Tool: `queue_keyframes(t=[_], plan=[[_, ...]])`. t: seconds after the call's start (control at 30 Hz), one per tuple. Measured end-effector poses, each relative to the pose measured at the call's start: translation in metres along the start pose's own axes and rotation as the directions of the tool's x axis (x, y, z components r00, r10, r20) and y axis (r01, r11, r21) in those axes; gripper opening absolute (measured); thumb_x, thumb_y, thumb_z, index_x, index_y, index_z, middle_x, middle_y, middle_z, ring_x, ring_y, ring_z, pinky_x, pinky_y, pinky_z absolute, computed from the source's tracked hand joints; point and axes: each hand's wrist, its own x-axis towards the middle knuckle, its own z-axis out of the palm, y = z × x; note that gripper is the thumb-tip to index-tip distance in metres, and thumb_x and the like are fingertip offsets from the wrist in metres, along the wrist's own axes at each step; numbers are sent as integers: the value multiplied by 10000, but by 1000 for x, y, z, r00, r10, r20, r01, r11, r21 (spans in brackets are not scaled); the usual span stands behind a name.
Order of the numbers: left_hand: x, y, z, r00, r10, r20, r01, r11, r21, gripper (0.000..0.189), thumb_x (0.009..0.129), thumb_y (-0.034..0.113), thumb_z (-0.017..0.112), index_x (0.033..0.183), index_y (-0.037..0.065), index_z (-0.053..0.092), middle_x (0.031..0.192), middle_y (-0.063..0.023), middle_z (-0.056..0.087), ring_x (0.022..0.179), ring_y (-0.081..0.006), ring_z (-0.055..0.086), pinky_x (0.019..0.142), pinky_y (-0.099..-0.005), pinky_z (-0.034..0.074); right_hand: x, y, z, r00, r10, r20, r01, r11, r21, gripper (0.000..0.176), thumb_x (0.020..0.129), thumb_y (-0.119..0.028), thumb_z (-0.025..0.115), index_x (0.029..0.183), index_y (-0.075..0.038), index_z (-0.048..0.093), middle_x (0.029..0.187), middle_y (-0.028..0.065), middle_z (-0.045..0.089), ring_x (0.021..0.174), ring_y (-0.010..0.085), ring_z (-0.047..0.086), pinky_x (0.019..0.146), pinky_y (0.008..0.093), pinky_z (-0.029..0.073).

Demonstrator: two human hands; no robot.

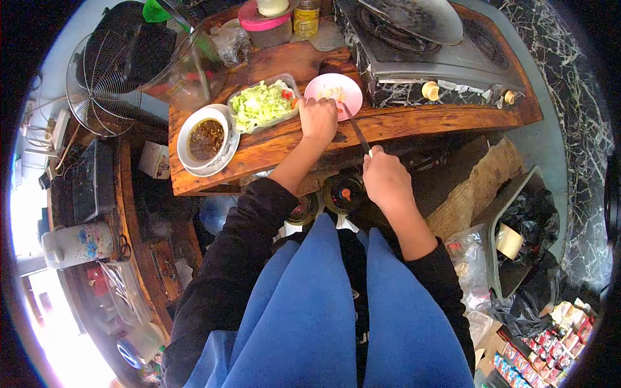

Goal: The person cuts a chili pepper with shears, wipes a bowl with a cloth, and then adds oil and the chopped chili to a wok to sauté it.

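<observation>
The person's left forearm slants up and inward from a black sleeve, and the left hand bends over the near left rim of a pink plate on the wooden tabletop. Its fingers are curled with their tips partly hidden, so whether they pinch the rim or simply rest there cannot be told. The right forearm, bare below its own dark sleeve, angles up and toward the left; the right hand, back uppermost, appears just in front of the tabletop's near edge. Its fingers are clamped around the handle of a knife, whose blade runs obliquely forward and left, its far end over the pink plate. Pale and reddish chopped pieces lie on that plate, close to the left fingertips. Just left of the plate sits a clear plastic container of chopped green leaves, with some red pieces at its right end. Farther left, a white bowl of dark brown sauce stands on a white saucer. A stove occupies the tabletop's right side.
</observation>
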Motion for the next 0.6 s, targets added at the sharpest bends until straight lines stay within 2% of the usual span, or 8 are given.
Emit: queue_keyframes(t=[0.1, 0.17, 0.4, 0.47, 0.6], plan=[[4, -6, -3, 1000, 22, 20, -24, 997, 69, 126, 692, 227, 577, 634, 117, 594, 658, -61, 600, 638, -236, 565, 717, -393, 325, 2, -2, 5, 998, -57, 15, 57, 998, 8, 255, 848, -238, 399, 894, -7, 496, 790, 220, 584, 780, 381, 568, 703, 449, 451], [8, -5, -8, 985, -28, 168, 18, 998, 62, 94, 712, 166, 535, 695, 112, 610, 703, -59, 603, 731, -213, 562, 763, -372, 314, 6, -2, 8, 998, -56, 23, 56, 998, 13, 249, 847, -234, 398, 886, -9, 498, 776, 220, 583, 764, 378, 570, 690, 450, 453], [15, -4, 1, 976, -45, 212, 35, 998, 54, 104, 715, 159, 527, 718, 108, 617, 715, -55, 608, 745, -209, 564, 780, -375, 305, 19, -4, 11, 994, -111, -1, 111, 994, 11, 254, 845, -218, 391, 861, 1, 521, 775, 219, 584, 769, 372, 574, 689, 442, 457], [16, -6, 7, 990, -38, 139, 21, 993, 120, 172, 706, 274, 562, 671, 120, 630, 666, -54, 605, 678, -210, 569, 761, -377, 326, 19, -8, 7, 998, -61, 26, 61, 998, 14, 246, 803, -113, 349, 848, 10, 557, 846, 225, 589, 809, 351, 585, 714, 416, 468], [21, -6, -1, 983, -71, 172, 29, 971, 236, 180, 700, 286, 565, 670, 121, 628, 668, -55, 605, 689, -213, 570, 760, -381, 326, 26, -5, 15, 999, -49, 21, 50, 999, -8, 261, 845, -209, 386, 875, 2, 537, 790, 214, 588, 774, 365, 575, 691, 436, 458]])
